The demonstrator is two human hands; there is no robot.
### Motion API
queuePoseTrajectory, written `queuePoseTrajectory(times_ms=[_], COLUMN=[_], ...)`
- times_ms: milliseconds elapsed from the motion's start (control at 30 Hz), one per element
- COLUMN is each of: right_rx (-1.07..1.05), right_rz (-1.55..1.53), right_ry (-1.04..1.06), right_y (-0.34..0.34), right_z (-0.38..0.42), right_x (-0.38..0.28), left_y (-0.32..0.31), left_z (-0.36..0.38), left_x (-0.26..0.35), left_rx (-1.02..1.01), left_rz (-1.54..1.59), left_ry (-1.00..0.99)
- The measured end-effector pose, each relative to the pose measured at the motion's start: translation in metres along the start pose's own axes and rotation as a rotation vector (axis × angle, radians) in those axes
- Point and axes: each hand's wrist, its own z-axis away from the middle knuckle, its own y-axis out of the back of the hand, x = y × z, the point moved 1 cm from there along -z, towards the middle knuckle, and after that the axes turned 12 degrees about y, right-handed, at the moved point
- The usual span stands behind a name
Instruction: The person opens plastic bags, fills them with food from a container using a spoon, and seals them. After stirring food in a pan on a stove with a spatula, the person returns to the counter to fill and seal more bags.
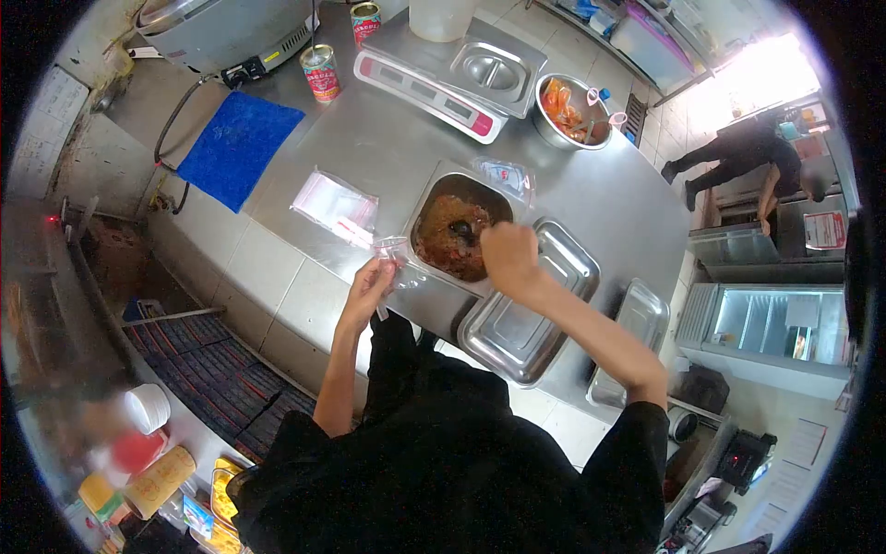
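Note:
A steel pan [426, 261] of reddish-brown chunky sauce [445, 210] stands on the steel table in front of me. Over its right edge, my right hand [510, 256] is closed in a fist around what looks like a spoon [461, 230], whose dark round head rests in the sauce; its handle is mostly hidden by my fist. Left of the pan's near corner, my left hand [373, 281] pinches a small clear plastic bag [392, 249] near its mouth. Just beyond that hand lies a stack of flat clear bags [334, 205].
A steel lid [528, 331] lies right of the pan, with another tray [631, 343] beyond. Behind are a scale [429, 95], a bowl of orange packets [551, 129], cans [320, 74] and a blue cloth [238, 148]. A person [752, 157] bends at the far right.

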Motion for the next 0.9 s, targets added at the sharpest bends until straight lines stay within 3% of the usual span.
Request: queuePoseTrajectory(times_ms=[133, 200, 333, 400, 533, 600, 667, 900], right_rx=[0.059, -0.018, -0.021, 0.143, 0.199, 0.093, 0.111, 0.289], right_rz=[-0.032, -0.109, -0.244, -0.498, -0.669, -1.173, -1.166, -1.094], right_ry=[-0.013, 0.062, 0.009, 0.037, 0.036, -0.001, -0.025, -0.009], right_y=[-0.005, -0.012, -0.018, -0.027, -0.04, -0.055, -0.058, -0.051], right_z=[-0.007, -0.007, -0.01, -0.008, -0.002, 0.001, 0.008, 0.023], right_x=[0.008, -0.003, -0.008, -0.003, 0.028, 0.044, 0.053, 0.071], left_y=[-0.006, -0.007, -0.007, -0.008, -0.008, -0.006, 0.002, 0.017], left_z=[0.005, 0.002, 0.002, 0.002, 0.005, 0.009, 0.012, -0.002], left_x=[0.008, 0.011, 0.008, 0.009, 0.015, 0.022, 0.03, 0.054], left_rx=[-0.008, 0.005, -0.018, -0.008, 0.003, 0.036, 0.227, 0.111], left_rz=[0.048, 0.053, 0.031, 0.02, 0.01, -0.003, -0.088, -0.067], left_ry=[-0.009, -0.015, -0.031, -0.029, -0.009, 0.016, -0.091, -0.097])
